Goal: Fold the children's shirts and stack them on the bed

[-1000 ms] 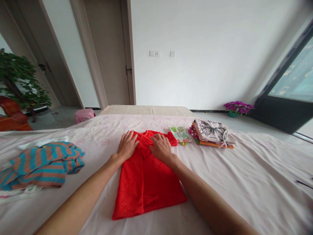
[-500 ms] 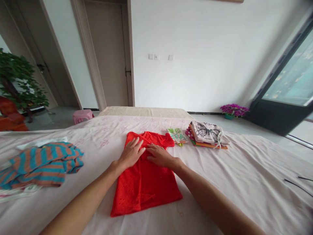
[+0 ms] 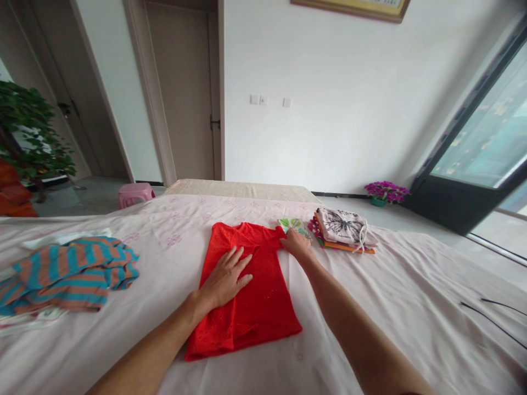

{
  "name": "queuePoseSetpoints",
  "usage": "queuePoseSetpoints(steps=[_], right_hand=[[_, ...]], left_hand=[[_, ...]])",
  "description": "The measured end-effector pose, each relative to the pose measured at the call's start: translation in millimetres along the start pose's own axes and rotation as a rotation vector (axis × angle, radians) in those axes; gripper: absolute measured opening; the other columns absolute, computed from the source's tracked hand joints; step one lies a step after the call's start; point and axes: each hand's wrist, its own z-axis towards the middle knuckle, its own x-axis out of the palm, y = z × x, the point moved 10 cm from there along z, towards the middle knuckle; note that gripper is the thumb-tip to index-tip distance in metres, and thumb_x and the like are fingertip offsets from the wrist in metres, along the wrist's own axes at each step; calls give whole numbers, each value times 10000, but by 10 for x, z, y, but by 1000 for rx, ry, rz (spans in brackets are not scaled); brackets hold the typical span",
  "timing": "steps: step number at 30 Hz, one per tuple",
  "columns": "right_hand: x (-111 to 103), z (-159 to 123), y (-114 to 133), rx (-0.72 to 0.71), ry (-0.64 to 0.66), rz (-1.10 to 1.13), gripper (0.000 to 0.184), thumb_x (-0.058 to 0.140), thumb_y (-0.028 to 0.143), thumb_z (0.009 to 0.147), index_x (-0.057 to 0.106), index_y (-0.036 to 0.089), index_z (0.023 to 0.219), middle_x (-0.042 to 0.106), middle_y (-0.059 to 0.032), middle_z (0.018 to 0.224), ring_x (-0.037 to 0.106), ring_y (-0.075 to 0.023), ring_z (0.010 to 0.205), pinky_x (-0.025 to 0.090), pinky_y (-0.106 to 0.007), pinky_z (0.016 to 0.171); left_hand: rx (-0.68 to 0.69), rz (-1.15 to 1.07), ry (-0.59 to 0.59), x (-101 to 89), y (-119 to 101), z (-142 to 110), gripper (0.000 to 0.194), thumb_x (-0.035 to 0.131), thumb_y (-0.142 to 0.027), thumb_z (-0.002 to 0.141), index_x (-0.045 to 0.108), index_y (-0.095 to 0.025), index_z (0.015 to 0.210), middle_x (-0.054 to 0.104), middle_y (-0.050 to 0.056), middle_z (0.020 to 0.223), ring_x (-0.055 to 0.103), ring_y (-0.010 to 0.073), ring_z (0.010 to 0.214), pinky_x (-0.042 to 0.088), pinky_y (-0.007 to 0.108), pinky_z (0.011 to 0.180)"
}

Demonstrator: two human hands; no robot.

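A red short-sleeved shirt (image 3: 263,296) lies spread on the sheet in front of me, its left side folded inward. My left hand (image 3: 227,276) rests flat on the upper middle of the shirt, fingers spread. At the shirt's right sleeve is my right hand (image 3: 298,244), its fingers closed on the sleeve's edge; the fingertips are partly hidden. Just beyond that hand lies a folded white cloth with green leaves (image 3: 293,225), partly covered by it.
To the right stands a stack of folded clothes topped by a butterfly-print garment (image 3: 343,226). A rumpled blue-and-brown striped garment (image 3: 78,269) lies left. Dark cords (image 3: 492,323) cross the sheet at far right. A pink stool (image 3: 135,193) stands beyond the bed.
My right hand has moved from the shirt's chest out to its right sleeve. My left hand has slid slightly down and right, still flat on the fabric. The view has tilted up a little.
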Motion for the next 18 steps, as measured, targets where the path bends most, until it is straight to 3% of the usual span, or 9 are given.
queuePoseSetpoints(steps=[3, 7, 9, 11, 13, 15, 18], right_hand=[[-57, 15, 6, -2, -43, 136, 279, 529, 263, 815, 697, 158, 1013, 703, -153, 1053, 656, -279, 1002, 463, -363, 825], [-194, -97, 294, -80, -67, 273, 283, 451, 281, 862, 700, 153, 900, 710, -89, 858, 658, -208, 851, 457, -283, 741], [-256, -267, 659, -282, -67, 382, 279, 459, 307, 877, 691, 165, 938, 710, -49, 877, 646, -169, 844, 453, -247, 749], [-282, -555, 1081, -600, -3, 574, 248, 527, 322, 854, 681, 164, 967, 713, -40, 939, 640, -159, 872, 460, -242, 774], [-277, -796, 1271, -777, 61, 731, 225, 559, 305, 836, 675, 155, 958, 713, -47, 954, 641, -161, 876, 470, -246, 769], [-232, -837, 1186, -710, 54, 761, 203, 538, 277, 841, 669, 155, 937, 710, -47, 929, 641, -155, 853, 470, -244, 746], [-143, -807, 890, -531, 47, 607, 221, 546, 279, 828, 666, 165, 975, 700, -44, 933, 629, -148, 793, 457, -252, 716]], left_hand=[[-9, -243, -184, -192, 52, -29, 505, 421, -459, 955, 552, -218, 1379, 437, 85, 1527, 263, 240, 1476, 217, 460, 1219], [-196, -856, -330, -256, 353, 13, 529, 472, -479, 926, 537, -181, 1359, 540, 129, 1433, 515, 240, 1316, 407, 428, 1123], [-334, -1162, -334, -189, 499, 89, 585, 518, -543, 897, 510, -186, 1361, 559, 144, 1408, 588, 240, 1236, 502, 396, 1026], [-448, -1340, -287, -114, 584, 192, 606, 561, -622, 848, 550, -213, 1295, 621, 134, 1331, 645, 236, 1145, 562, 367, 918], [-526, -1372, -207, -43, 641, 296, 604, 602, -676, 790, 615, -217, 1181, 698, 118, 1190, 692, 234, 1030, 590, 345, 804], [-570, -1239, -162, -5, 727, 374, 592, 608, -691, 770, 655, -196, 1092, 737, 111, 1075, 712, 237, 945, 590, 339, 731], [-619, -947, -220, -12, 912, 424, 539, 668, -591, 763, 656, -154, 1079, 744, 136, 1043, 712, 256, 942, 574, 350, 748]])
